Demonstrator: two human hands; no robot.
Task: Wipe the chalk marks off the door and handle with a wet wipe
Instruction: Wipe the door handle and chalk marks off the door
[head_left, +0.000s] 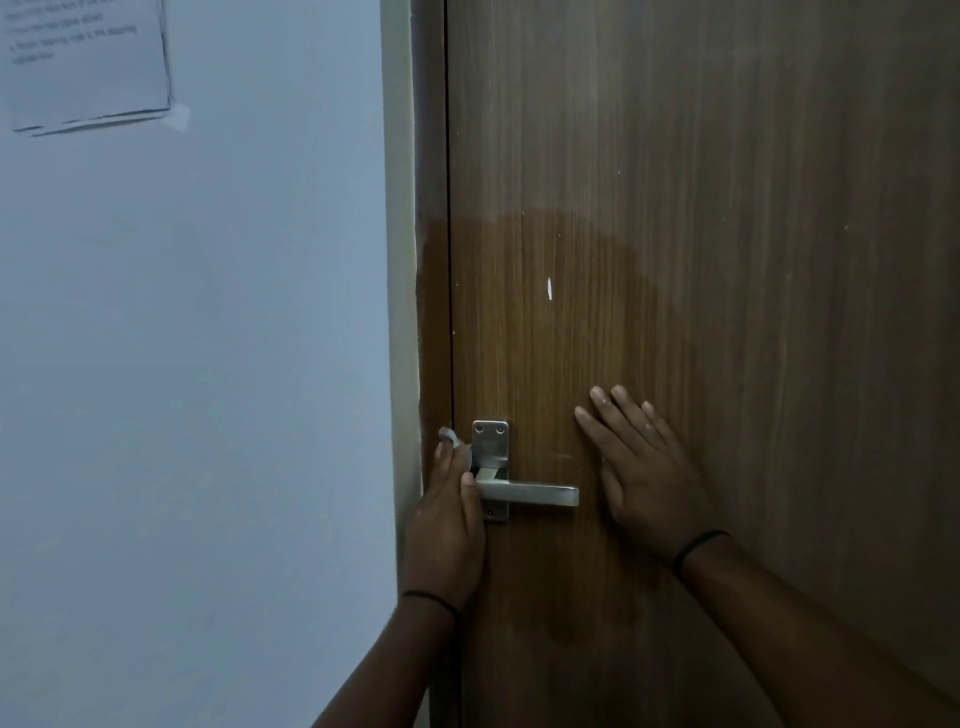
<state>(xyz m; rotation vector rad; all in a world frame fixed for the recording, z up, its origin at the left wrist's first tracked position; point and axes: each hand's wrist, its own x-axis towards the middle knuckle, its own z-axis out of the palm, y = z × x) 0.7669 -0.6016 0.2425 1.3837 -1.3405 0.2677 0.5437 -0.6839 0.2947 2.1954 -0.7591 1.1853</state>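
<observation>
We see the left hand (451, 499) at the metal handle (524, 491), fingers curled around a small wad of wet wipe (449, 437) pressed against the plate's left edge. The right hand (644, 467) lies flat and spread on the wooden door (727, 260), just right of the lever's tip. Above both hands, a darker damp patch surrounds one white chalk mark (549, 289).

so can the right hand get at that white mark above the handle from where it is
Probably yes: the right hand lies flat on the door, below and right of the white mark, with only bare wood between them.
</observation>
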